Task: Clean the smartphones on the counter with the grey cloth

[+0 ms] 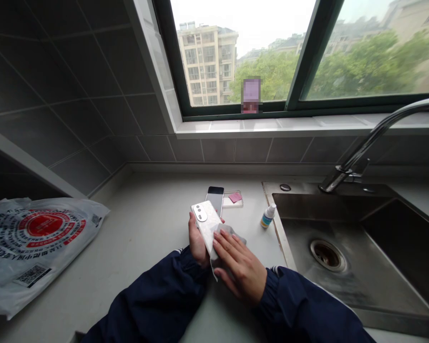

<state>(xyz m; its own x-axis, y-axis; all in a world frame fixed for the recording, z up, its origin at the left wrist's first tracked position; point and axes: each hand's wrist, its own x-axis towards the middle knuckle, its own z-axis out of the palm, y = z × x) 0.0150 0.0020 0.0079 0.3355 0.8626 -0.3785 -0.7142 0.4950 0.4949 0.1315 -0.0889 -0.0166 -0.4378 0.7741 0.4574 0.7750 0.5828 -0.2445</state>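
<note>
My left hand [199, 245] grips a white smartphone [208, 219] from beneath and along its side, the back with its camera bump facing up. Flat over the lower part of that back lies my right hand [240, 267], pressing a thin grey cloth [232, 231] against it. The cloth sticks out past the fingertips and at the phone's lower edge. Just beyond the hands, a second phone [215, 196] rests on the counter, partly hidden by the held one. Beside it is a clear phone case [239, 204] with a pink piece [235, 196] on it.
A small white spray bottle [268, 216] stands at the rim of the steel sink [284, 247] on the right, under a chrome faucet [361, 152]. A printed plastic bag [39, 243] lies on the counter [143, 224] at left. The window [236, 116] is behind.
</note>
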